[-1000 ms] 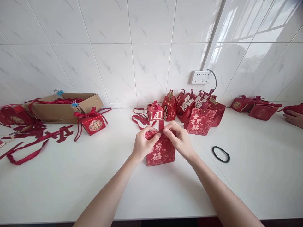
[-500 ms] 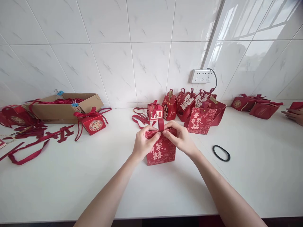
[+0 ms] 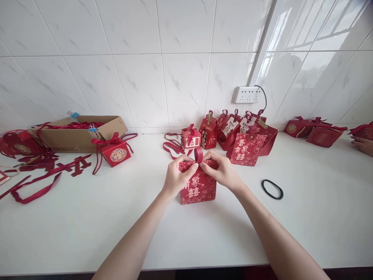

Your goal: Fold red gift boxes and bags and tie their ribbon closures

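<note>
Pinching red box (image 3: 201, 191) by top edge, hands (image 3: 179, 175) nearly closed

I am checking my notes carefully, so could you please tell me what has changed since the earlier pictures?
The right hand has shifted its hold slightly: its thumb has moved a little down at the top edge of the red box. The ribbon loop now looks rounder. The left hand keeps its hold; the box and the black band stayed in place.

Carton (image 3: 70, 140) left of gift box (image 3: 201, 188), band (image 3: 276, 197) right, wall (image 3: 183, 89) behind
</note>
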A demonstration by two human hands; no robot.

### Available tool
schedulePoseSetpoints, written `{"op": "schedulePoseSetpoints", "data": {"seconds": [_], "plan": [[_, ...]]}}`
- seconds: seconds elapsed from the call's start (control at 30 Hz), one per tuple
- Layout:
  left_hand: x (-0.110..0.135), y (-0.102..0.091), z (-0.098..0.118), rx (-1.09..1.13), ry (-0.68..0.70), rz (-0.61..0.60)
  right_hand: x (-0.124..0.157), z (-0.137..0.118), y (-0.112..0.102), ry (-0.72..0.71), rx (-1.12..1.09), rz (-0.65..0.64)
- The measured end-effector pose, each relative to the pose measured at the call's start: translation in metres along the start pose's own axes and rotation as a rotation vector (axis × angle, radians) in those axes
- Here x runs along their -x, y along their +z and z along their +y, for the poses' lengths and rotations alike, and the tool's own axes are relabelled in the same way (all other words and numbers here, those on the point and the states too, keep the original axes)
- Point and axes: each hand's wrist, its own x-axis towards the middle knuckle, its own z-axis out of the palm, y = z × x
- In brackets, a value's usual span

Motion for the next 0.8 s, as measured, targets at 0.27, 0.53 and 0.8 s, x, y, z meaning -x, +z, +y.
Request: {"op": "schedulePoseSetpoints", "data": {"seconds": [0.27, 0.53, 0.8], "plan": [[0.0005, 0.0011, 0.0043, 0.002, -0.022, 0.059, 0.0006, -0.0014, 0.0017, -0.046, 0.008, -0.008], [0.0022, 0.0027, 0.0039, 0.0, -0.033, 0.061, 0.0012, -0.0021, 0.0002, -0.045, -0.002, -0.02], [0.0002, 0.0032, 0.0053, 0.006, -0.048, 0.086, 0.0004, -0.0002, 0.0023, -0.021, 0.0, -0.014]]}}
